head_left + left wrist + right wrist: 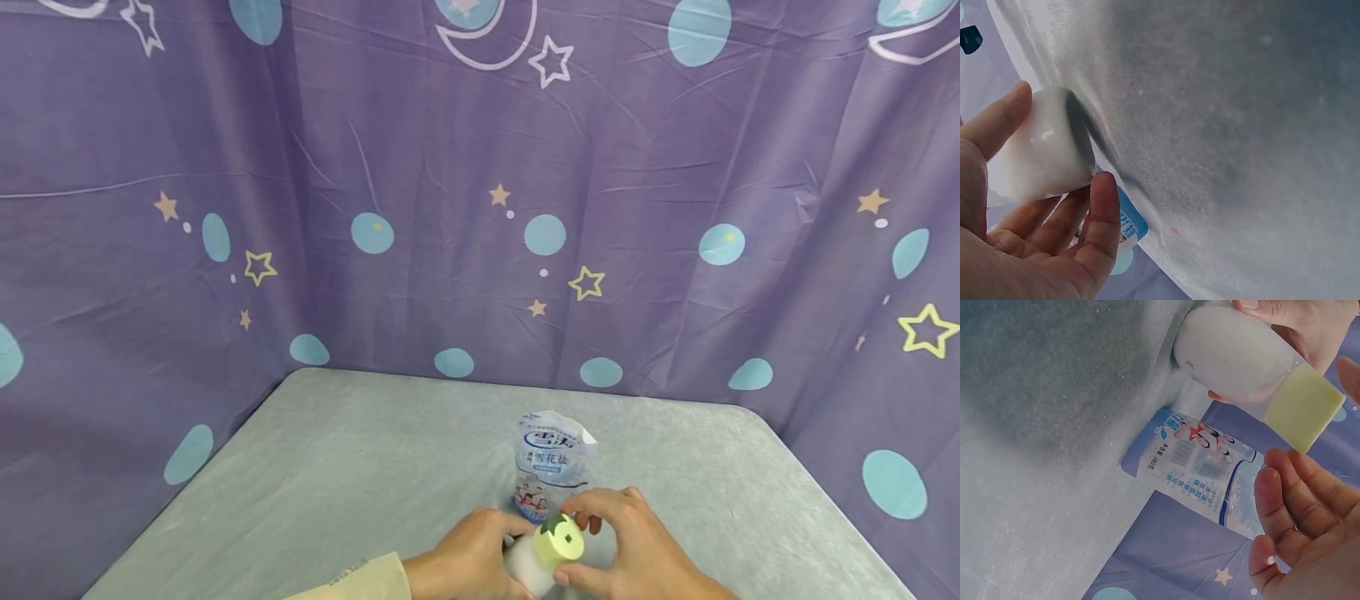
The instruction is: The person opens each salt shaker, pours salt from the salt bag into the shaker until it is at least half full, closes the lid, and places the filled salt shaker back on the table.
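Observation:
My left hand [472, 554] grips a small bottle [527, 568] around its body, near the front of the table. White contents fill most of the bottle, which leans to the right. On top sits a pale yellow-green cap [564, 546] with a darker green patch on one side. My right hand [637, 550] has its thumb and forefinger on opposite sides of this cap. Its other fingers [1269, 487] spread below the cap in the right wrist view. Just behind the bottle stands a blue-and-white salt bag [551, 458], its lower part hidden by the hands.
A grey-white cloth surface [390, 458] covers the table. Purple curtains [450, 292] with stars and blue spots close off the back and sides. The bag's top edge looks uneven, with a corner folded out.

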### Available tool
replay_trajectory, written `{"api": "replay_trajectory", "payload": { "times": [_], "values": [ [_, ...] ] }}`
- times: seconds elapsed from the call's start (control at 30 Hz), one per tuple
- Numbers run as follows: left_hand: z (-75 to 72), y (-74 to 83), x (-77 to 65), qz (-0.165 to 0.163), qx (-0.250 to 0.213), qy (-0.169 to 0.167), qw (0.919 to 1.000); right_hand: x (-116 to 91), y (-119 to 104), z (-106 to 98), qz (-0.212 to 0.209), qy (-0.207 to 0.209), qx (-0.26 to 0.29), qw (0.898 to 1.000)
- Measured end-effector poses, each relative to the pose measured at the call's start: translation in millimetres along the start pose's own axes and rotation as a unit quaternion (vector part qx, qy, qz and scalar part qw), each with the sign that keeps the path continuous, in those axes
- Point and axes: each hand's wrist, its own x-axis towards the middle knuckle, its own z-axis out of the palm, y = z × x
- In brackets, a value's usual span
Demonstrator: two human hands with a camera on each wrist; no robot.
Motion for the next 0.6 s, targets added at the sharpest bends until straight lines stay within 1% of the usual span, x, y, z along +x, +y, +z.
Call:
{"api": "replay_trajectory", "payload": {
  "times": [0.1, 0.23, 0.3, 0.47, 0.6],
  "values": [
    [-0.1, -0.4, -0.8, 0.0, 0.015, 0.006, 0.9999, -0.2, -0.9, -1.2, 0.006, 0.002, 0.001, 1.0],
    [-0.4, -2.5, -2.4, 0.011, 0.045, 0.02, 0.9987, -0.9, -1.5, -2.2, 0.014, 0.005, -0.002, 1.0],
    [-0.5, -3.8, -3.1, 0.013, 0.052, 0.023, 0.9983, -1.6, -1.3, -2.2, 0.016, 0.006, -0.004, 1.0],
    [-2.0, -6.1, -4.1, 0.007, 0.053, 0.023, 0.9983, -3.0, -0.4, -1.4, 0.017, -0.001, -0.003, 1.0],
    [-4.1, -7.1, -4.4, 0.002, 0.068, 0.019, 0.9975, -3.9, 0.5, -1.2, 0.018, -0.004, -0.002, 1.0]
  ]
}}
